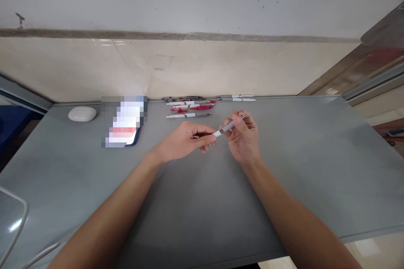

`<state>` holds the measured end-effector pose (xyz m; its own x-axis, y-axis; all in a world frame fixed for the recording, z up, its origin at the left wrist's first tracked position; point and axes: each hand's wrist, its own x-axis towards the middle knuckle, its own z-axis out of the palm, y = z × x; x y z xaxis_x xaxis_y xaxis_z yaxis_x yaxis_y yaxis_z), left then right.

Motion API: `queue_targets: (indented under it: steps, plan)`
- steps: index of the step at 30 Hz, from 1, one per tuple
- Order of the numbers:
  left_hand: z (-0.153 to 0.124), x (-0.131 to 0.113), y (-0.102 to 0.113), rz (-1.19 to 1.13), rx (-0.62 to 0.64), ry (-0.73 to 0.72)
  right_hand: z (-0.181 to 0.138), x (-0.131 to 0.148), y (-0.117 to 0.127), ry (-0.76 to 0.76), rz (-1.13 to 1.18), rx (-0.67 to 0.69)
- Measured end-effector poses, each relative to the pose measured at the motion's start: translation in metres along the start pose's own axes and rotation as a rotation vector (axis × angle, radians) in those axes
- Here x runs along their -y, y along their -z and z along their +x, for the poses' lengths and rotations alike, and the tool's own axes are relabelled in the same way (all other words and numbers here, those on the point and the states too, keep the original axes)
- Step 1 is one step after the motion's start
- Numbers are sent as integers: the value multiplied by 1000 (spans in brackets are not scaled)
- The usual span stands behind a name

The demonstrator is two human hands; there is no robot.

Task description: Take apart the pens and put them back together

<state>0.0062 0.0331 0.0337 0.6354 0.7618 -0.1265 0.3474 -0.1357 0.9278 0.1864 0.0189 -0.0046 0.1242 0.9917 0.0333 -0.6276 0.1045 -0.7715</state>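
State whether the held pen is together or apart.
Seemingly together: pen, white barrel meeting grey grip, spans left hand and right hand.

A: Is there any writing to read here?

B: None. The flat item (124, 122) on the desk (315, 155) is blurred into blocks, so its print cannot be made out.

A: And the pens?

B: The row of pens (191, 108) at the far edge is too small to show a brand, and the grey-and-white pen (227, 127) shows no legible mark. The white case (82, 113) looks plain.
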Motion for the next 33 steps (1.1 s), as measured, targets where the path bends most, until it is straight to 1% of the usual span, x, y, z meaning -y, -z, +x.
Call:
queue_targets:
  steps: [9, 13, 16, 21, 24, 27, 30, 33]
  plan:
    - [-2, -6, 6, -149, 102, 51, -1, 2, 0, 7, -16, 81]
    - [-3, -6, 6, -160, 131, 72, 0, 1, 2, 19, -11, 91]
    - [-4, -6, 5, -134, 106, 55, 1, -1, 3, 24, -25, 65]
    - [-2, -2, 1, -26, -4, 23, 1, -2, 0, 25, -40, -23]
    - [-1, 0, 1, -8, -15, 18, 0, -2, -2, 18, -33, -25]
    - [-2, 0, 4, -34, 27, 20, 0, -1, 1, 6, -17, 30]
    - [-4, -4, 6, -85, 109, 42, 0, 0, 4, 7, -3, 112]
    - [-5, -6, 7, -128, 192, 77, 0, 0, 5, 8, 32, 149]
